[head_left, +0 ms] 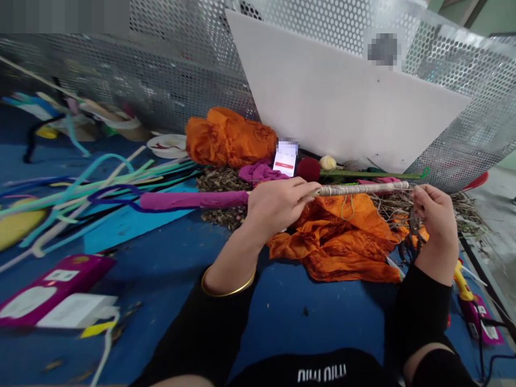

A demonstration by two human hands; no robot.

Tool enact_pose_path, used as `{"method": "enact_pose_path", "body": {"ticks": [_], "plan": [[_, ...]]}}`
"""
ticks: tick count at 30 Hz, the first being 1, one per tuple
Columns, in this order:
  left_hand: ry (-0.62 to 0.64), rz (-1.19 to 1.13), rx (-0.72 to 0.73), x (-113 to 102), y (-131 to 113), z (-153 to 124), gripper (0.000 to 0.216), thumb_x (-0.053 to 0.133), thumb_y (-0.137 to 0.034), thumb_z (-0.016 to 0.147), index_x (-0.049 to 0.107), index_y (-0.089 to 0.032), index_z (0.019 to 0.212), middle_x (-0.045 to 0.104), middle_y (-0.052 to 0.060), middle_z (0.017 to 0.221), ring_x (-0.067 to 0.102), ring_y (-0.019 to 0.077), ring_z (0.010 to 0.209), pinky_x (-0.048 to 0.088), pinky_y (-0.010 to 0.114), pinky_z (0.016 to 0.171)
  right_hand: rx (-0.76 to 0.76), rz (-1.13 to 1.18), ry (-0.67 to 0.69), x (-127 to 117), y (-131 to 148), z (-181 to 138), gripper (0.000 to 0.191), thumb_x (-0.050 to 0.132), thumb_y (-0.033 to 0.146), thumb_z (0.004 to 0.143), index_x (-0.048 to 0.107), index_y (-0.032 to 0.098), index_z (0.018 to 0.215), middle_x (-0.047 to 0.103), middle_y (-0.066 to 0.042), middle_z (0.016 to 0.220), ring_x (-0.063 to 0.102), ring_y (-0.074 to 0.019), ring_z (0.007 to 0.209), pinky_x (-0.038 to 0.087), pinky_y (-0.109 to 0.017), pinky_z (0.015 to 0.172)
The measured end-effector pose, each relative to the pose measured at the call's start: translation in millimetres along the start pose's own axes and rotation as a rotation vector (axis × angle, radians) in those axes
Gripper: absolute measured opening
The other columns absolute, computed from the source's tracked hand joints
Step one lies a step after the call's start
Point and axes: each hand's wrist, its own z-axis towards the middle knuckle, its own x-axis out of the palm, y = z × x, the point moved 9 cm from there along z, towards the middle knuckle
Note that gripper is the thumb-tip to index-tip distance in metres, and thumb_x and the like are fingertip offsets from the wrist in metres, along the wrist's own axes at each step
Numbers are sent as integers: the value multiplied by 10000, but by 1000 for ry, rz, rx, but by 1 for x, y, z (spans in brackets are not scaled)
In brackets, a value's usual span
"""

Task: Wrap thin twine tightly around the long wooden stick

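Observation:
My left hand [278, 207] is closed around a long wrapped stick [363, 188], held level above the table. Its left part is covered with a purple fabric sleeve [193, 200]; pale string is wound round its right part. A yellowish thread loop [347, 208] hangs under the winding. At the stick's right tip, my right hand [437, 212] is closed in a pinch on a thin thread, which is hard to see. Dark scissors [415, 228] show just below those fingers; whether they touch the hand I cannot tell. Beneath the stick lies crumpled orange cloth [342, 244].
A white board [334, 91] leans on perforated metal sheeting. Before it are an orange cloth bundle [229, 137], a lit phone [285, 158] and dried plant stems. Pipe cleaners [92, 188] spread left. Magenta boxes [52, 290] lie at both sides, a yellow-handled tool [463, 282] at right.

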Motion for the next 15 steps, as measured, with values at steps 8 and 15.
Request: {"method": "enact_pose_path", "body": {"ticks": [8, 15], "plan": [[63, -303, 89, 5, 4, -5, 297, 615, -326, 981, 814, -294, 1198, 829, 3, 1074, 752, 164, 868, 429, 246, 646, -66, 269, -277, -35, -18, 19, 315, 886, 343, 710, 619, 193, 637, 473, 78, 541, 331, -27, 406, 168, -273, 426], [63, -453, 14, 0, 10, -1, 325, 696, -244, 907, 814, -284, 1207, 822, 10, 1009, 740, 162, 880, 473, 233, 732, -115, 275, -314, -33, -28, 34, 273, 848, 380, 593, 655, 187, 611, 491, 45, 548, 375, -74, 546, 248, -273, 542]]}}
